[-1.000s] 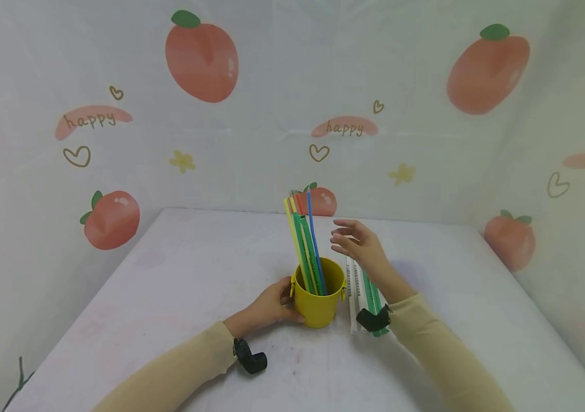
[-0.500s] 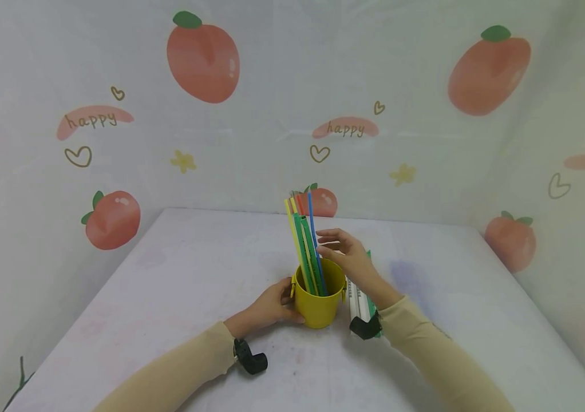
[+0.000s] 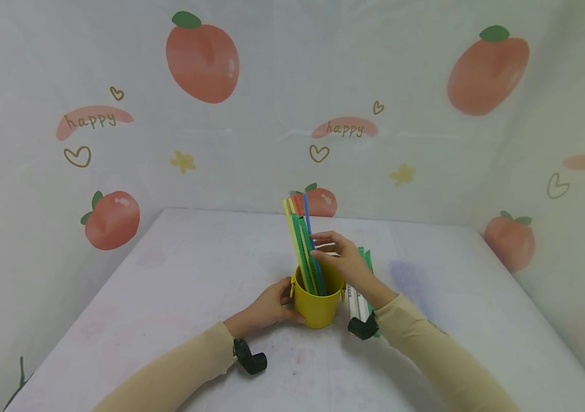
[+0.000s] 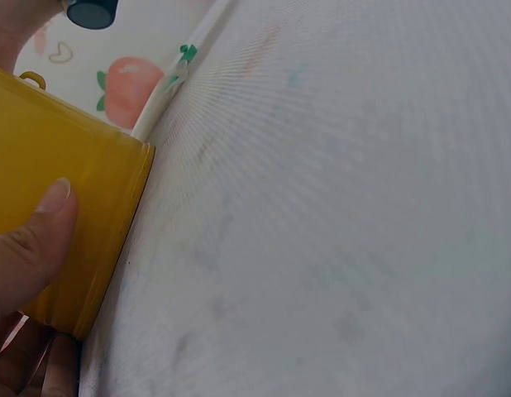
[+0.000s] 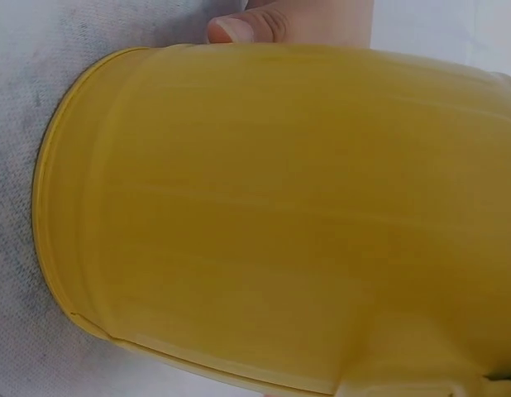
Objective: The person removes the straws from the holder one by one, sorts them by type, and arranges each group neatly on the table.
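Note:
A small yellow bucket (image 3: 315,312) stands upright on the table. My left hand (image 3: 267,309) grips its left side low down, thumb in front; in the left wrist view the thumb (image 4: 40,248) lies on the bucket's wall. Long thin straw-like sticks in yellow, red, green and blue lean left out of the bucket, among them the blue stick (image 3: 307,209) and a yellow stick (image 3: 292,232). My right hand (image 3: 341,257) is over the bucket's right rim, its extended fingers right at the blue and green sticks. Only bucket wall (image 5: 280,207) fills the right wrist view, hiding the right fingers.
Right of the bucket, flat white strips (image 3: 358,303) with print and green strips (image 3: 368,260) lie on the table (image 3: 194,274), partly under the right wrist. A patterned white cloth (image 3: 272,86) hangs behind the table.
My right hand has moved left and down from above the strips to the sticks in the bucket. The blue stick now leans further left. My left hand has stayed on the bucket.

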Available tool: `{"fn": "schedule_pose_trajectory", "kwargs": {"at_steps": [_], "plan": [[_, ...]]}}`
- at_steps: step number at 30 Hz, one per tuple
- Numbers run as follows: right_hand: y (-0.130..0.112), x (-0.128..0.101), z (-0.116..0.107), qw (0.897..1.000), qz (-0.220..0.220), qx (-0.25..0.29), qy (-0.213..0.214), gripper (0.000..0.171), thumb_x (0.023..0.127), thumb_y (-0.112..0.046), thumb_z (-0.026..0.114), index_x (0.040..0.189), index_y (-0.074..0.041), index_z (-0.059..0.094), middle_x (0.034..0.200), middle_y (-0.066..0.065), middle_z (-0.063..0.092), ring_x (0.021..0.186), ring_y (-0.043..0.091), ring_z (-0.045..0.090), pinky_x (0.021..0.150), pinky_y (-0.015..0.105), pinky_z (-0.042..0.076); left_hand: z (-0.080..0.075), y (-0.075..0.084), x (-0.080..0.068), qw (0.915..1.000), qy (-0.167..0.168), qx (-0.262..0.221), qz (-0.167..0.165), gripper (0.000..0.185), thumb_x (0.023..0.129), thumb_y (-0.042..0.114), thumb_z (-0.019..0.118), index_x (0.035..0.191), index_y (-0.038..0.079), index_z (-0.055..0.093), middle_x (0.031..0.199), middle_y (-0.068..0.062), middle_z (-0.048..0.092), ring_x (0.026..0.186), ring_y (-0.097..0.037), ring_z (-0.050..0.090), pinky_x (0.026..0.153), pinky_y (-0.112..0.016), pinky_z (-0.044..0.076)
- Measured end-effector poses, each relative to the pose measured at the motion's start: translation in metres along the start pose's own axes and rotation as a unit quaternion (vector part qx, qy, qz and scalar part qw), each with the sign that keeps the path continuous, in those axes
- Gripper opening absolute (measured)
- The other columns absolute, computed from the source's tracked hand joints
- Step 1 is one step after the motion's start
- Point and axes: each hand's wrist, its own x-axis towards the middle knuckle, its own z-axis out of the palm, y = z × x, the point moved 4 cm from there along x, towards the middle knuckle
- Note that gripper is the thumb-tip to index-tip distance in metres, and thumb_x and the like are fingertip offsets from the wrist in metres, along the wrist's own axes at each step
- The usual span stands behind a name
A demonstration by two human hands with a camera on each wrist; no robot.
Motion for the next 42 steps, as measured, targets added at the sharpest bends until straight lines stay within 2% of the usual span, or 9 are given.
{"fn": "schedule_pose_trajectory", "kwargs": {"at_steps": [7,13,21,33,42], "plan": [[0.0,0.001,0.002,1.0,0.0,-0.018,0.001,0.039,0.091,-0.023,0.068,0.127,-0.013,0.058,0.125,0.015,0.06,0.111,0.031,0.061,0.097,0.047,0.053,0.0,0.0,0.0,1.0,0.0,0.002,-0.001,0.086,0.077,0.012,0.082,0.147,0.004,0.033,0.15,-0.013,0.041,0.136,-0.033,0.043,0.111,-0.045,0.039],[0.0,0.002,0.005,1.0,0.017,-0.024,0.002,0.036,0.089,-0.017,0.071,0.123,-0.012,0.059,0.122,0.014,0.061,0.108,0.03,0.062,0.093,0.043,0.056,0.0,-0.001,0.001,1.0,0.0,0.0,-0.001,0.085,0.077,0.011,0.081,0.147,0.003,0.033,0.149,-0.015,0.042,0.135,-0.035,0.044,0.111,-0.046,0.039],[0.0,0.004,0.01,0.999,0.012,-0.039,-0.006,0.036,0.085,-0.01,0.074,0.118,-0.009,0.06,0.119,0.014,0.062,0.107,0.031,0.063,0.089,0.04,0.058,0.0,-0.002,0.002,1.0,-0.001,-0.003,0.005,0.087,0.076,0.011,0.082,0.147,0.002,0.033,0.15,-0.016,0.041,0.135,-0.035,0.043,0.112,-0.049,0.038],[-0.001,0.005,0.011,0.996,0.039,-0.085,-0.013,0.028,0.083,-0.013,0.076,0.109,-0.013,0.065,0.118,0.006,0.064,0.107,0.027,0.064,0.09,0.042,0.057,-0.001,0.0,0.001,0.9999,-0.001,0.012,-0.003,0.09,0.076,0.016,0.083,0.149,0.006,0.032,0.153,-0.011,0.038,0.138,-0.032,0.041,0.113,-0.048,0.037],[-0.002,0.003,0.012,0.993,0.028,-0.114,-0.016,0.02,0.085,-0.015,0.073,0.103,-0.013,0.064,0.118,0.006,0.061,0.11,0.028,0.063,0.091,0.044,0.057,-0.001,0.001,0.001,0.9995,0.005,0.032,0.001,0.089,0.076,0.018,0.083,0.148,0.003,0.032,0.152,-0.015,0.038,0.137,-0.035,0.041,0.112,-0.048,0.038]]}}
